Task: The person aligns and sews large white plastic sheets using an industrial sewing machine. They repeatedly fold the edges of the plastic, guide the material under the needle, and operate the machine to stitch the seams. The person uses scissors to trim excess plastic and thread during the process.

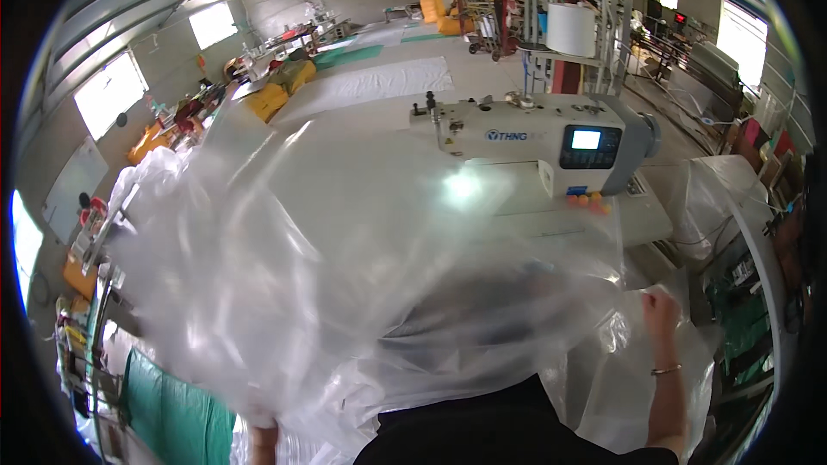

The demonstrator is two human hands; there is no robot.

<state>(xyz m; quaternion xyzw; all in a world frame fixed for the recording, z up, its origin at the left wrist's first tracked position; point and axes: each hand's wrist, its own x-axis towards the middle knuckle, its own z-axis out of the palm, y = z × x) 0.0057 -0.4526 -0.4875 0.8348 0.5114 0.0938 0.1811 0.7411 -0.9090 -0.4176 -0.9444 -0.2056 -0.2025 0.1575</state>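
A large, clear plastic sheet (258, 293) billows in front of me, spread over the near part of the sewing table and down across my lap. Its right edge is pinched in my right hand (661, 308), which is closed and raised to the right of the table's front. At the lower left, my left hand (262, 435) is at the sheet's lower edge, its fingers hidden by the film. Beyond the sheet stands a white industrial sewing machine (508, 131) with a lit screen. Its bright work lamp (463, 185) shines through the plastic.
A white thread cone (570, 30) stands on a rack behind the machine. Green sheeting (177, 405) hangs at the lower left. Yellow bundles (267, 102) lie beyond the table's far left. More plastic (728, 198) drapes beside a curved grey rail (758, 258) at right.
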